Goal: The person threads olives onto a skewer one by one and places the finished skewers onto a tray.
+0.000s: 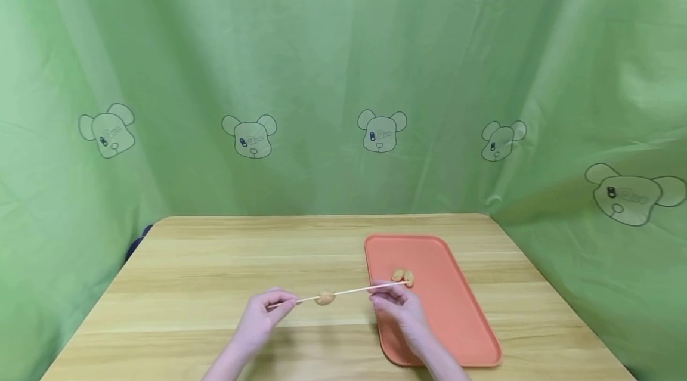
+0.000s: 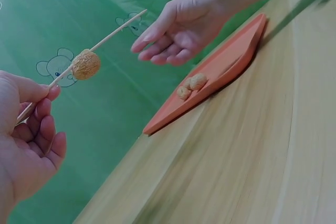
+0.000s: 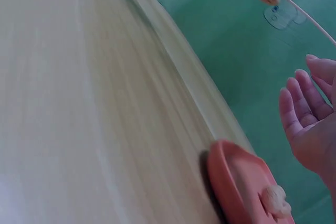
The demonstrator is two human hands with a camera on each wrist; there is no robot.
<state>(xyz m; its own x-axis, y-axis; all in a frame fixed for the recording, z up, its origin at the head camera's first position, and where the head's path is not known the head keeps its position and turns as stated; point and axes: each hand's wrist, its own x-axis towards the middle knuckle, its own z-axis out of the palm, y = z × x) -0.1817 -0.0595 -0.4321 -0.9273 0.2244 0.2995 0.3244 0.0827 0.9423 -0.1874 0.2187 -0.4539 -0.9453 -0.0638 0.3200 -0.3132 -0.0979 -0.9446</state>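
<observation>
We see the left grip point(image 1: 261, 314) pinching a thin stick point(image 1: 351, 291) near one end, between the thumb and fingers, with the other fingers of that hand curled loosely below. A brown ball point(image 1: 325, 297), wrinkled on the surface, is threaded on the stick just beyond the left grip's fingertips, between that grip and the stick's far end, and clear of the desk point(image 1: 214, 262). The stick slants up and away from the left grip in its wrist view, its bare far end passing near the right grip point(image 1: 399, 308). We find the right grip holding nothing, its fingers relaxed and slightly bent, the palm turned toward the left grip; both wrist views show a gap between it and the stick. Below the right grip and reaching past it on the far side, a coral tray point(image 1: 445, 315) lies on the desk. Just beyond the right grip's fingers, loose balls point(image 1: 398, 274) sit close together in the tray; we count at least two. Past both grips, a green curtain point(image 1: 322, 59) printed with bear heads point(image 1: 382, 133) hangs behind the desk.
</observation>
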